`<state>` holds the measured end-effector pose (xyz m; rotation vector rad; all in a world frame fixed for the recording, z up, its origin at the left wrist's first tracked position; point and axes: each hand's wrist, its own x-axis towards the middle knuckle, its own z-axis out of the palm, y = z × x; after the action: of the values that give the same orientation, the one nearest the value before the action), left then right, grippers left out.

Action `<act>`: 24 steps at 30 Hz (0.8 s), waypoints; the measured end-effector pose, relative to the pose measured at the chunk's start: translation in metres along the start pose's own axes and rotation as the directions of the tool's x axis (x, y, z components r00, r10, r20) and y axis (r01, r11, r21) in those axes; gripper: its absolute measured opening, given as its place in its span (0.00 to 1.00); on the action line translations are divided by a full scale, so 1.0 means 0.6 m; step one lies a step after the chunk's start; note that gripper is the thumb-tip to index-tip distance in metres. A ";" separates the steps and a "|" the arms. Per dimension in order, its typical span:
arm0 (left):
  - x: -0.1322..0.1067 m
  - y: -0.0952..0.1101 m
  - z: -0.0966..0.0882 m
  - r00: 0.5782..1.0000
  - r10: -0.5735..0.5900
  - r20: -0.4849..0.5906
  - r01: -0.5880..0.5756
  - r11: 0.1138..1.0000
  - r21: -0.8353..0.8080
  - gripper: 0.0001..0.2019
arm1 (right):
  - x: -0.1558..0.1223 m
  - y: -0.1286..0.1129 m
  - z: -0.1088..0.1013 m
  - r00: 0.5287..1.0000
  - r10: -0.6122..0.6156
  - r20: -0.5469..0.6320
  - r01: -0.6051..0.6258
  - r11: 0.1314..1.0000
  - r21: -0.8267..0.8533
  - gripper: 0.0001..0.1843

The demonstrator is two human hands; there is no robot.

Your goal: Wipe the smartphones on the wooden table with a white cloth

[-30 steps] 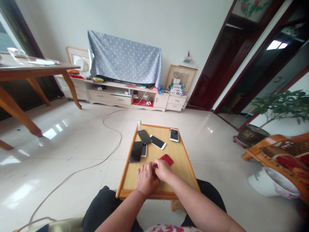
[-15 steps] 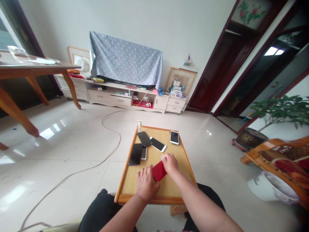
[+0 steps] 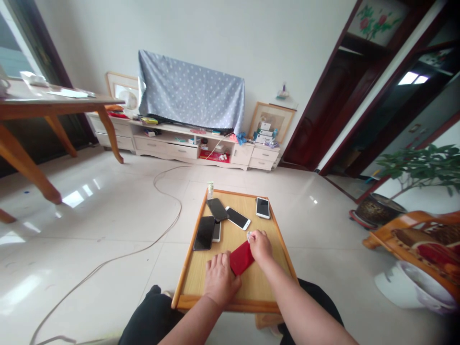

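A red phone (image 3: 241,258) lies slanted on the small wooden tray table (image 3: 201,303); it has a plain red face up. My left hand (image 3: 220,278) holds it at its lower left end, with the thumb along the near edge. At the phone's upper right end, my right hand (image 3: 260,245) is closed in a pinch on a small whitish wipe (image 3: 248,235). That hand covers part of the phone's corner. Farther up the table lie a white phone (image 3: 238,218), a dark phone (image 3: 217,209) and a black phone (image 3: 204,233), the black one partly over another white-edged phone (image 3: 217,232).
Another white phone (image 3: 262,207) lies near the table's far right corner. A small pump bottle (image 3: 210,189) stands at the far left corner. A cable (image 3: 143,250) runs over the floor to the left. A white bucket (image 3: 406,285) stands at right, beside a wooden seat (image 3: 413,225).
The view has shifted slightly, moving the whole scene a little right and down. Both hands keep nearly the same places on the red phone, and the wipe stays in the right fingers.
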<state>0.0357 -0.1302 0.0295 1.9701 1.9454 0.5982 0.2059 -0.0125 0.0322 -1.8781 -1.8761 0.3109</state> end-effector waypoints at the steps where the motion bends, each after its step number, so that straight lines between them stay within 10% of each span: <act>1: 0.001 -0.001 0.000 1.000 0.001 0.001 -0.001 1.000 -0.006 0.32 | -0.009 -0.006 0.003 1.000 -0.011 0.001 0.011 1.000 -0.002 0.07; 8: 0.006 -0.007 0.002 0.999 0.014 -0.049 -0.016 0.999 -0.044 0.24 | -0.100 -0.042 0.043 0.967 -0.238 0.094 0.234 0.971 0.052 0.08; 16: 0.004 -0.005 -0.009 1.000 -0.015 0.002 0.015 0.999 -0.046 0.28 | -0.020 0.015 0.000 0.998 -0.045 -0.036 0.043 0.998 -0.050 0.09; 24: 0.018 -0.026 0.042 0.991 -0.124 -0.057 0.122 0.992 -0.043 0.26 | -0.108 0.019 0.047 0.922 -0.386 0.041 0.385 0.922 0.024 0.18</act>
<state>0.0346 -0.1172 0.0010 1.8128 2.0564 0.6649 0.1999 -0.0714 -0.0083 -1.4540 -2.2116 0.2347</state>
